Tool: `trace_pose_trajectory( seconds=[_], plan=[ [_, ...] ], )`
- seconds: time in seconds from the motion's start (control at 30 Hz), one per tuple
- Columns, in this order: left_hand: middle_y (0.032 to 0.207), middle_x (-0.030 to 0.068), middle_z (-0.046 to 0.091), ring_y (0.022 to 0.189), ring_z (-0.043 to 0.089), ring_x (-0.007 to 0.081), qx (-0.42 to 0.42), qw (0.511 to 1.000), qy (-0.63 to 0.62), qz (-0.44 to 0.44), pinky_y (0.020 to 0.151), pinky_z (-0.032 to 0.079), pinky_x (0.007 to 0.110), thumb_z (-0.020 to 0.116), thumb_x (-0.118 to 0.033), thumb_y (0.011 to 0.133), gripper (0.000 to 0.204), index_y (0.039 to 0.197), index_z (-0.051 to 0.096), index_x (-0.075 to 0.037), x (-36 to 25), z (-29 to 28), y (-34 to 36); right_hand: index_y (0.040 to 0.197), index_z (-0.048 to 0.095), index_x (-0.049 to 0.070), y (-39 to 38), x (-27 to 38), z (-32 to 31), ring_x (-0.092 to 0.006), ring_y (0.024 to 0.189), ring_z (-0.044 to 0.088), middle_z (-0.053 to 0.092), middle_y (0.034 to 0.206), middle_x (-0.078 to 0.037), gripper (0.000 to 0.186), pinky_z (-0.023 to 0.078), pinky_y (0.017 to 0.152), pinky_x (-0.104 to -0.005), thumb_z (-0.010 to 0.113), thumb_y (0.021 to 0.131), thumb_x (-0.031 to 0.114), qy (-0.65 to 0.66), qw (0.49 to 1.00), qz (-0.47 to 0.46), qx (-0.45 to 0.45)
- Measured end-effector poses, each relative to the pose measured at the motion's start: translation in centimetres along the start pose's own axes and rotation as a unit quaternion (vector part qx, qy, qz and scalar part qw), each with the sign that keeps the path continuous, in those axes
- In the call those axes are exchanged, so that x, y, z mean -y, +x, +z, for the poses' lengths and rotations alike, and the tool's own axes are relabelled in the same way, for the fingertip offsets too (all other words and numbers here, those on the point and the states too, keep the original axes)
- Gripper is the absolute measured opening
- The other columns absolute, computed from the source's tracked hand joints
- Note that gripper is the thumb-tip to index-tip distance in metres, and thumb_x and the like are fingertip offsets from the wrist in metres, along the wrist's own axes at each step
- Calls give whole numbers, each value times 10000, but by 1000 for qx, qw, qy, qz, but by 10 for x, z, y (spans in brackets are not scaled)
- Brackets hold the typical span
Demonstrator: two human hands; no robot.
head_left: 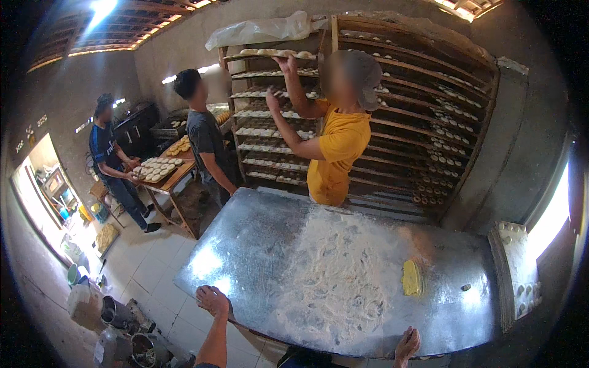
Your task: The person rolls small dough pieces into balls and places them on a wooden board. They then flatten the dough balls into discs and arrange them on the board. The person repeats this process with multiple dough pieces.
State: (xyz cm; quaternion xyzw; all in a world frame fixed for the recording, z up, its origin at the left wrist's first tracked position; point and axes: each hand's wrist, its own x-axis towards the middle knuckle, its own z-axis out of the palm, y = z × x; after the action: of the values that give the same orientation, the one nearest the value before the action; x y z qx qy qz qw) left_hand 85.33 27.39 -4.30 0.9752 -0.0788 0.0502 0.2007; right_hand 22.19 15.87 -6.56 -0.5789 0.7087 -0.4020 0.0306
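A metal-topped table (254,224) stretches before me, with a wide patch of white flour (337,270) across its middle. My left hand (213,300) rests on the table's near left edge, fingers apart and slightly bent, holding nothing that I see. Down at the near edge, right of the flour, my right hand (407,345) lies with its fingers curled in; whatever may be inside them is hidden. Beyond that hand sits a flat yellow block, perhaps margarine (412,278). A small dark lump (466,287) lies farther right on the metal.
Across the table a person in yellow (337,138) reaches up to a tray of dough pieces (270,55) on a tall rack (325,92). Two people (205,132) stand left, by a table bearing a dough tray (158,169). Buckets (116,311) crowd the floor lower left. Stacked trays (502,276) stand right.
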Motion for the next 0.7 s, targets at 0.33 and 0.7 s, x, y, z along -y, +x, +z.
trace_pose_trajectory(
  seconds=[0.33,0.7],
  plan=[
    [1301,111,549,1257,507,306,-109,994,-6,12,1062,368,531,494,-243,1034,238,1155,593,-63,14,14,7,748,542,23,1,8,5,-250,553,509,524,614,-106,413,384,547,-414,497,1093,245,98,995,-15,-13],
    [1086,156,665,1043,623,313,-69,968,-225,89,883,491,467,493,-305,1037,288,1065,611,-44,84,19,142,717,447,57,-14,152,77,-137,529,390,404,589,-24,449,319,512,-323,487,1102,283,286,958,3,-32]
  ],
)
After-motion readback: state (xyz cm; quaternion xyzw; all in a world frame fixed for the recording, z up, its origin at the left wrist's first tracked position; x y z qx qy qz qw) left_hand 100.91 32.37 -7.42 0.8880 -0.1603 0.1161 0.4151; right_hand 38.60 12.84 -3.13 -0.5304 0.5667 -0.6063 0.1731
